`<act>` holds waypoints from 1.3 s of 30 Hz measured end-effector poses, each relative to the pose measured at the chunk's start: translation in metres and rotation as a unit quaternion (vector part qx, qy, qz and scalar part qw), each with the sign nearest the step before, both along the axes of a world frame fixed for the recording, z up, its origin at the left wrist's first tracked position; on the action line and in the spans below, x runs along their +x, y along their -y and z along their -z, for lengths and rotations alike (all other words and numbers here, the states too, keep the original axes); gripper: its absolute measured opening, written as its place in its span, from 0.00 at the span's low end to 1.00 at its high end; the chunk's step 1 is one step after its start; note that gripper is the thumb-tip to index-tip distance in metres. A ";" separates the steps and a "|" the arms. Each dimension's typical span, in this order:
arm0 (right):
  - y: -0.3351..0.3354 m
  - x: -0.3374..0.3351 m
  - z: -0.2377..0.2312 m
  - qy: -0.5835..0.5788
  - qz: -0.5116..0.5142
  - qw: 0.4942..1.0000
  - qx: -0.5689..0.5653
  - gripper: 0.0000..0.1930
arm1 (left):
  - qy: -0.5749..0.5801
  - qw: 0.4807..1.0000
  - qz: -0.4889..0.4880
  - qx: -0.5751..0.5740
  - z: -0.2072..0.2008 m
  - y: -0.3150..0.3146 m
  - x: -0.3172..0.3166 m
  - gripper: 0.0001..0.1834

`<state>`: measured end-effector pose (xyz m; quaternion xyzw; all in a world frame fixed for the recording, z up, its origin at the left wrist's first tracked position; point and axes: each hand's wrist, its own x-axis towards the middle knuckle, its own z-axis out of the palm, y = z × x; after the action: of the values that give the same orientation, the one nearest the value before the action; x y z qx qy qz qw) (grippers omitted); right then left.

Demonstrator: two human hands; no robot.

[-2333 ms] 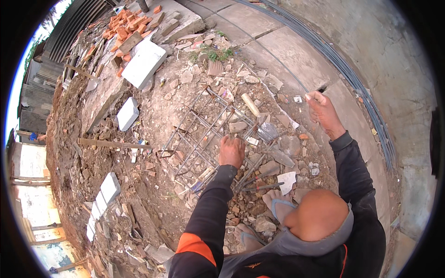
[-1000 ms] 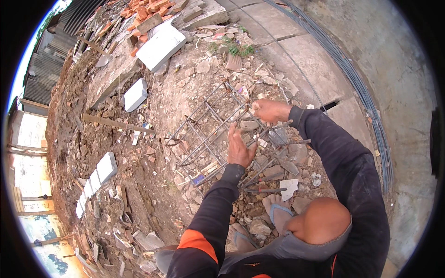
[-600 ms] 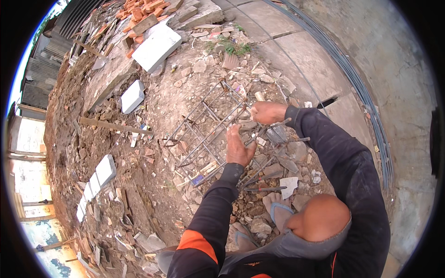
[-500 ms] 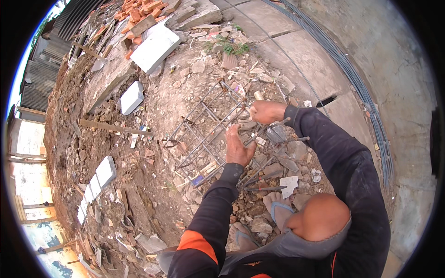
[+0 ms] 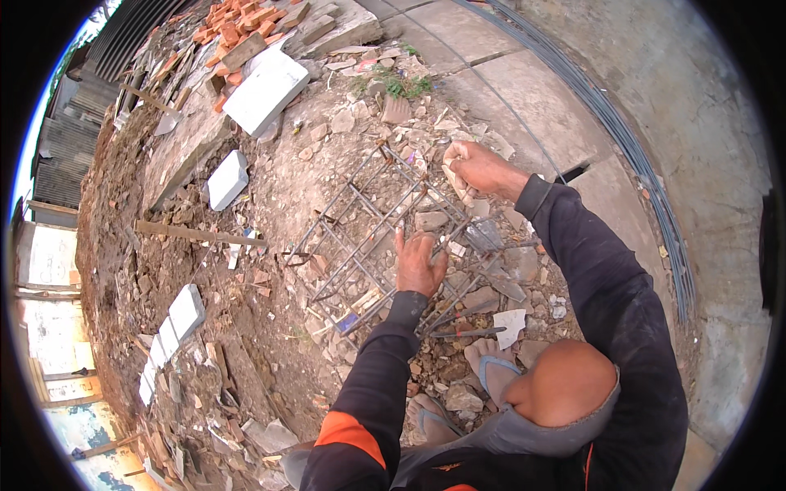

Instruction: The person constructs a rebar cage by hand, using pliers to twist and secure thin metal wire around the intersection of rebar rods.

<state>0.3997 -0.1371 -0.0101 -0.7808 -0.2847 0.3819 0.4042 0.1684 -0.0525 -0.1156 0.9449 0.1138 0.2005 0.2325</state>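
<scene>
Directly under both hands, a rebar cage (image 5: pixel 368 237) lies on the rubble (image 5: pixel 270 188), its long axis running from near-left to far-right. The left hand (image 5: pixel 419 263) rests on its middle bars, fingers spread flat. The right hand (image 5: pixel 479 168) is clenched at the cage's far end, apparently around wire; the left is nearer the centre.
</scene>
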 end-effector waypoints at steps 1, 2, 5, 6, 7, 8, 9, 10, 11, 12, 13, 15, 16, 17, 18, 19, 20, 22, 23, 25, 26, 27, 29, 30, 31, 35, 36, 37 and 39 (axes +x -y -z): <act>0.009 0.003 -0.008 -0.037 0.049 0.997 0.054 0.09 | -0.011 1.000 0.006 -0.016 0.000 0.002 0.001 0.19; 0.018 0.005 -0.014 -0.075 0.097 0.987 0.107 0.09 | -0.023 0.999 0.011 -0.031 0.002 0.003 0.002 0.13; 0.049 0.013 -0.036 -0.091 0.181 0.965 0.167 0.11 | -0.019 0.998 0.024 -0.056 0.003 0.005 0.006 0.09; 0.058 0.013 -0.038 -0.092 0.182 0.965 0.168 0.11 | -0.019 0.998 0.024 -0.055 0.003 0.004 0.005 0.09; 0.068 0.013 -0.039 -0.112 0.192 0.956 0.191 0.11 | -0.027 0.998 0.021 -0.054 0.002 0.004 0.005 0.09; 0.079 0.015 -0.040 -0.130 0.203 0.947 0.214 0.11 | -0.034 0.998 0.019 -0.053 0.002 0.005 0.006 0.10; 0.090 0.019 -0.034 -0.135 0.204 0.946 0.215 0.12 | -0.032 0.998 0.021 -0.054 0.001 0.006 0.007 0.10; 0.096 0.019 -0.028 -0.134 0.205 0.945 0.215 0.12 | -0.043 0.998 0.022 -0.043 0.001 0.006 0.007 0.10; 0.103 0.016 -0.023 -0.155 0.230 0.934 0.223 0.12 | -0.053 0.998 0.024 -0.032 0.002 0.007 0.008 0.11; 0.110 0.013 -0.019 -0.176 0.254 0.922 0.232 0.13 | -0.052 0.998 0.026 -0.032 0.002 0.008 0.008 0.11; 0.114 0.009 -0.015 -0.176 0.255 0.921 0.234 0.13 | -0.052 0.998 0.027 -0.031 0.003 0.006 0.007 0.11; 0.121 -0.001 -0.009 -0.257 0.266 0.886 0.280 0.14 | -0.052 0.998 0.029 -0.028 0.004 0.004 0.004 0.11; 0.127 -0.006 -0.008 -0.256 0.268 0.885 0.281 0.14 | -0.032 0.999 0.030 -0.031 0.004 0.004 0.005 0.10; 0.133 -0.010 -0.006 -0.232 0.267 0.897 0.266 0.14 | -0.012 0.999 0.031 -0.035 0.004 0.005 0.005 0.09; 0.138 -0.012 -0.004 -0.209 0.264 0.908 0.250 0.15 | -0.012 0.999 0.033 -0.034 0.005 0.005 0.005 0.09; 0.151 -0.008 0.006 -0.206 0.267 0.907 0.251 0.15 | -0.016 0.999 0.035 -0.033 0.004 0.007 0.008 0.10; 0.169 -0.002 0.021 -0.127 0.218 0.950 0.186 0.13 | -0.019 0.999 0.036 -0.033 0.004 0.009 0.011 0.10; 0.175 -0.005 0.025 -0.053 0.161 0.978 0.121 0.12 | -0.020 0.999 0.036 -0.031 0.004 0.004 0.007 0.10; 0.178 -0.014 0.009 0.096 0.101 0.990 0.004 0.11 | -0.019 0.999 0.036 -0.033 0.004 0.003 0.006 0.10; 0.188 -0.030 -0.002 0.245 0.040 0.962 -0.116 0.11 | -0.017 0.999 0.033 -0.037 0.003 0.005 0.007 0.11; 0.195 -0.039 0.000 0.324 0.062 0.938 -0.105 0.11 | -0.019 0.999 0.027 -0.040 0.002 0.005 0.007 0.11; 0.200 -0.041 0.002 0.402 0.084 0.907 -0.093 0.12 | -0.019 0.999 0.026 -0.039 0.001 0.005 0.006 0.11; 0.208 -0.036 -0.002 0.451 0.071 0.888 -0.043 0.11 | -0.070 0.996 0.021 -0.051 -0.001 0.006 0.005 0.12; 0.210 -0.033 -0.005 0.498 0.059 0.865 0.008 0.11 | -0.069 0.996 0.020 -0.052 -0.002 0.006 0.006 0.12; 0.207 -0.031 -0.009 0.497 0.058 0.866 0.009 0.11 | -0.075 0.996 0.024 -0.044 -0.001 0.004 0.006 0.11; 0.189 -0.014 -0.010 0.141 0.104 0.982 0.066 0.12 | -0.068 0.996 0.023 -0.047 -0.001 0.005 0.006 0.12; 0.186 -0.009 -0.009 0.136 0.118 0.980 0.086 0.14 | -0.066 0.996 0.025 -0.048 -0.002 0.007 0.008 0.12; 0.177 -0.006 -0.009 0.133 0.115 0.980 0.089 0.14 | -0.062 0.997 0.021 -0.045 -0.001 0.004 0.005 0.12; 0.156 -0.002 -0.019 0.038 0.157 0.976 0.145 0.17 | -0.057 0.997 0.018 -0.042 -0.001 0.004 0.003 0.14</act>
<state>0.3980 -0.2929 0.0087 -0.7629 -0.2265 0.2383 0.5567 0.1717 -0.0562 -0.1147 0.9462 0.1184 0.1371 0.2681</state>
